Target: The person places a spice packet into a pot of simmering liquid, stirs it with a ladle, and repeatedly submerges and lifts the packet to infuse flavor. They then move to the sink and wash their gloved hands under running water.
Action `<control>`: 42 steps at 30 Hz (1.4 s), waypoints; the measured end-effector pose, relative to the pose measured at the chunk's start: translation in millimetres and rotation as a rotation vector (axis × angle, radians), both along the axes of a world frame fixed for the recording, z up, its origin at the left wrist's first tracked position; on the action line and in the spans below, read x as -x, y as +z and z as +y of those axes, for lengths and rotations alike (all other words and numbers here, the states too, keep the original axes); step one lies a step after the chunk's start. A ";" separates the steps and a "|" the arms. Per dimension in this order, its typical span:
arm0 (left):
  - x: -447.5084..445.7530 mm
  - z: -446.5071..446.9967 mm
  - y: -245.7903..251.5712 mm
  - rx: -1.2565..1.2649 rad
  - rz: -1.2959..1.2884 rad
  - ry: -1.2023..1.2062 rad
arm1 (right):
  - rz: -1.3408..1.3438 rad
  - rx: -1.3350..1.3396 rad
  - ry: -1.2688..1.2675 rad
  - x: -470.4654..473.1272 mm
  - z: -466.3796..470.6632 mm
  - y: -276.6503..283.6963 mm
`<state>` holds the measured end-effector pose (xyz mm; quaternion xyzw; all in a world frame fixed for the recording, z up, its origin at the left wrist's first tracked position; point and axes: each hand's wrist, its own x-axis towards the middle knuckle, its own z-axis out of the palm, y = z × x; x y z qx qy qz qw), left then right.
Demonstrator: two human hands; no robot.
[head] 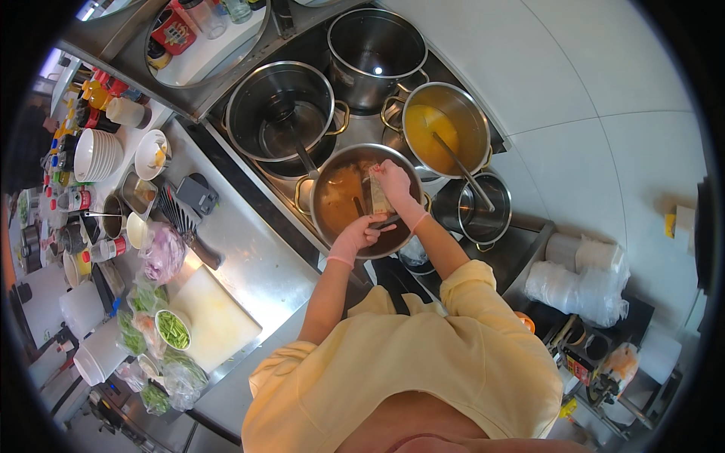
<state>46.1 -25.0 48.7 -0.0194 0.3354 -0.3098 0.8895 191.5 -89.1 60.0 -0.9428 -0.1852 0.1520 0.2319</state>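
Observation:
On the stove in front of me, a steel pot [340,195] holds brown broth. Over it my right hand [392,180], in a thin pinkish glove, grips the upper end of a flat, pale printed packet [378,195]. At the packet's lower end is my left hand [358,238], gloved alike, its fingers partly bent above the near rim. A dark slim piece shows by the left fingers; whether that hand holds it or the packet is unclear. A dark handle-like strip [358,206] shows against the broth, its ends hard to make out.
Right of it, a pot of yellow liquid [433,127] holds a ladle [464,172]. Deep pots [283,85] [368,54] stand behind. At left are a cutting board [218,317], a bowl of chopped greens [173,329], a cleaver-like slotted tool [184,223] and a scale [197,193].

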 end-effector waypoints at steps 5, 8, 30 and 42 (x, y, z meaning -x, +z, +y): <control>-6.6 4.3 -0.6 0.057 0.005 0.061 | 0.090 0.067 0.086 -10.2 9.0 6.2; -6.3 9.9 -1.7 0.102 -0.023 0.094 | 0.230 0.162 0.242 -21.4 5.0 14.5; -6.5 35.3 5.6 0.113 -0.058 0.244 | -0.049 -0.141 0.563 -15.7 -84.2 41.0; -7.4 38.6 22.0 -0.055 0.015 0.172 | -0.229 -0.045 0.772 -18.7 -67.5 82.4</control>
